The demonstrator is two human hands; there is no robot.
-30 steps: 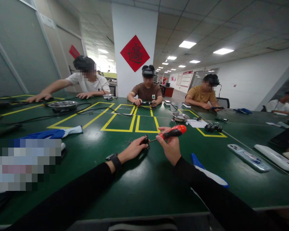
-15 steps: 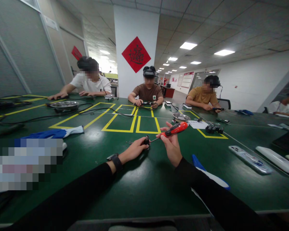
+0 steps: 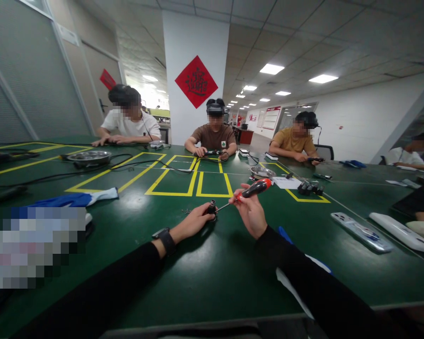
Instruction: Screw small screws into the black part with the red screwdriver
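Observation:
My left hand (image 3: 197,220) is closed on a small dark cylindrical part (image 3: 212,207) with a shiny metal top, held upright low over the table. My right hand (image 3: 250,212) grips a red and black screwdriver (image 3: 256,188) near the front of its handle. The screwdriver's thin shaft slants down to the left, its tip at the side of the dark part; whether it sits in a screw is too small to tell. Just left of the part, several tiny metal pieces (image 3: 186,211) lie on the green table (image 3: 205,282).
Blue and white gloves (image 3: 74,198) lie at left, another glove (image 3: 295,292) under my right forearm. Right of my hands are a phone (image 3: 360,232), a white device (image 3: 403,233), several black parts (image 3: 310,188) and a metal bowl (image 3: 263,173). Several people sit across the table.
The view has shifted slightly. My right hand has turned the screwdriver's handle a little, and its fingers have closed in around it. My left hand keeps hold of the dark part.

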